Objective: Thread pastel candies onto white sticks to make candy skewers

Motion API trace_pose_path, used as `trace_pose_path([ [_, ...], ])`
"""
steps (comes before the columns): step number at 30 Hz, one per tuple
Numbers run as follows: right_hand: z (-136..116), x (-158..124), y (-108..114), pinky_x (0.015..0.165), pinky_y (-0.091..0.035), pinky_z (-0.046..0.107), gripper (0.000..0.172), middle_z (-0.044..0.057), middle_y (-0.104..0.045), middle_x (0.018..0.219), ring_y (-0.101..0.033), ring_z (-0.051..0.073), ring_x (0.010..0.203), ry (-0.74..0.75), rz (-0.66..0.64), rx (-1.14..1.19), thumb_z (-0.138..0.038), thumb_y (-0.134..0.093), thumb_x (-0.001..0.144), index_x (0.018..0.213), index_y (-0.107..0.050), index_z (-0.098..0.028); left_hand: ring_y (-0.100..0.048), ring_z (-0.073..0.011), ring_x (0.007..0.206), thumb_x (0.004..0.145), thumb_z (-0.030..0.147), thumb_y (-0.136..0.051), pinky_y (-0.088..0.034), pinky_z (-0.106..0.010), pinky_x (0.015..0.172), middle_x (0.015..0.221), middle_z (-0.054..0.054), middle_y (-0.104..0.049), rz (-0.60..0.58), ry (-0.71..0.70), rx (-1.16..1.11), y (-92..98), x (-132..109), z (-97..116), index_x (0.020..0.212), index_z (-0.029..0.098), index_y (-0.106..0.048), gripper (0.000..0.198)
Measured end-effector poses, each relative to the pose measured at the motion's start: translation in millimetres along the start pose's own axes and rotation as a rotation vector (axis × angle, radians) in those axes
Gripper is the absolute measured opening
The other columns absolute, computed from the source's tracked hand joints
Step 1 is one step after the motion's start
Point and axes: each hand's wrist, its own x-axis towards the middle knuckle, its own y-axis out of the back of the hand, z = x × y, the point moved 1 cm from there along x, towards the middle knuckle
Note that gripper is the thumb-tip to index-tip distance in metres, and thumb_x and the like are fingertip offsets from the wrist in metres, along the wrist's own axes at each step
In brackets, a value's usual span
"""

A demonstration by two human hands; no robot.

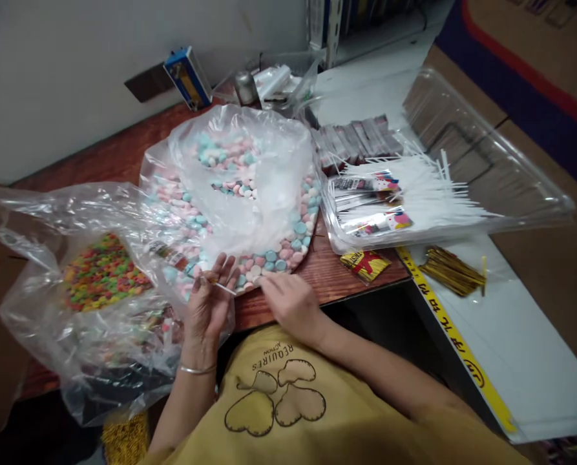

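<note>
In my left hand (210, 303), palm turned up, a thin white stick (225, 289) is pinched under the thumb. My right hand (291, 307) is close to its right, fingers curled together at the lower edge of a large clear bag (269, 213). What those fingertips hold, if anything, is too blurred to tell. Pink, white and light blue candies (269, 261) fill the bag, just beyond both hands. Left of my left hand lies another clear plastic bag (41, 284) with small red, green and orange candies (106, 274) in it.
At the right, a clear plastic box (336, 242) with its lid raised holds many white sticks (428, 194) and printed wrappers. Bundled packets (358, 139) stand behind it. A yellow packet (366, 263) and gold twist ties (453, 271) lie in front. A blue box (188, 77) leans near the wall.
</note>
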Motion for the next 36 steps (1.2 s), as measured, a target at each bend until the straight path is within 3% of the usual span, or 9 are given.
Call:
trace_pose_path([
  [2,19.0,-19.9,14.4,0.074,-0.046,0.034,0.026,0.01,-0.072,0.089,-0.066,0.022,0.082,-0.155,0.001,-0.052,-0.019,-0.045,0.106,0.096,-0.069,-0.014,-0.069,-0.027,0.121,0.064,0.037,-0.096,-0.056,-0.048,0.105,0.12,-0.004,-0.078,0.018,0.019,-0.01,0.2,3.3,-4.8,0.074,0.023,-0.075,0.028],
  [5,41.7,-30.6,13.5,0.068,-0.039,0.032,0.021,0.007,-0.07,0.084,-0.064,0.021,0.076,-0.484,-0.183,-0.169,-0.032,-0.058,0.101,0.087,-0.065,-0.018,-0.075,-0.0234,0.102,0.062,0.037,-0.097,-0.062,-0.044,0.091,0.107,-0.003,-0.08,0.029,0.022,0.017,0.3,3.7,-6.2,0.078,0.024,-0.076,0.03],
  [8,47.6,-27.6,-1.6,0.072,-0.038,0.034,0.016,0.011,-0.071,0.09,-0.065,0.025,0.084,-0.541,-0.308,-0.262,-0.03,-0.062,0.097,0.09,-0.064,-0.016,-0.073,-0.0157,0.078,0.063,0.036,-0.097,-0.063,-0.035,0.082,0.08,0.0,-0.077,0.029,-0.039,0.081,-0.4,-2.9,-3.3,0.077,0.022,-0.075,0.029],
  [12,48.1,-28.1,-11.1,0.075,-0.037,0.034,0.01,0.012,-0.071,0.089,-0.064,0.025,0.083,-0.476,-0.32,-0.252,-0.011,-0.055,0.093,0.086,-0.06,-0.017,-0.071,-0.0143,0.074,0.068,0.04,-0.093,-0.061,-0.031,0.079,0.073,0.0,-0.073,-0.005,-0.104,0.211,-3.2,-16.7,1.0,0.073,0.018,-0.075,0.029],
  [18,40.3,-42.8,12.5,0.067,-0.045,0.029,0.011,0.005,-0.068,0.083,-0.066,0.019,0.073,-0.376,-0.257,-0.141,-0.013,-0.052,0.096,0.087,-0.055,-0.019,-0.059,-0.0125,0.065,0.086,0.044,-0.077,-0.052,-0.026,0.066,0.07,-0.001,-0.066,-0.005,-0.213,0.637,-2.9,-28.5,10.3,0.079,0.018,-0.074,0.027],
  [22,11.2,-31.1,38.5,0.068,-0.051,0.023,0.007,0.0,-0.068,0.082,-0.067,0.013,0.07,-0.197,0.113,0.047,-0.017,-0.052,0.102,0.098,-0.055,-0.021,-0.058,-0.0155,0.077,0.096,0.022,-0.06,-0.047,-0.027,0.073,0.079,-0.002,-0.063,-0.031,-0.476,1.124,-5.4,-29.4,15.0,0.083,0.019,-0.07,0.017],
  [26,-15.0,1.4,44.3,0.077,-0.053,0.028,0.013,0.007,-0.071,0.091,-0.068,0.018,0.081,0.095,0.381,-0.069,-0.011,-0.06,0.099,0.11,-0.06,-0.017,-0.058,-0.0182,0.088,0.094,0.004,-0.047,-0.049,-0.03,0.079,0.094,-0.006,-0.062,-0.093,-0.628,1.486,-14.1,-30.4,8.9,0.097,0.019,-0.069,0.026],
  [31,-18.9,35.7,19.4,0.078,-0.054,0.035,0.016,0.014,-0.072,0.093,-0.066,0.022,0.081,0.295,0.34,-0.273,-0.008,-0.059,0.099,0.114,-0.063,-0.011,-0.057,-0.0187,0.079,0.096,0.005,-0.046,-0.05,-0.029,0.072,0.086,-0.004,-0.06,-0.157,-0.727,1.717,-22.5,-35.7,-1.3,0.106,0.019,-0.069,0.029],
  [36,-14.6,31.4,7.4,0.078,-0.055,0.038,0.021,0.017,-0.074,0.097,-0.067,0.024,0.086,0.431,0.277,-0.247,-0.005,-0.055,0.099,0.114,-0.068,-0.01,-0.06,-0.0199,0.079,0.101,0.012,-0.042,-0.052,-0.031,0.073,0.087,-0.006,-0.065,-0.162,-0.745,1.644,-20.9,-41.1,-5.8,0.104,0.018,-0.067,0.026],
])
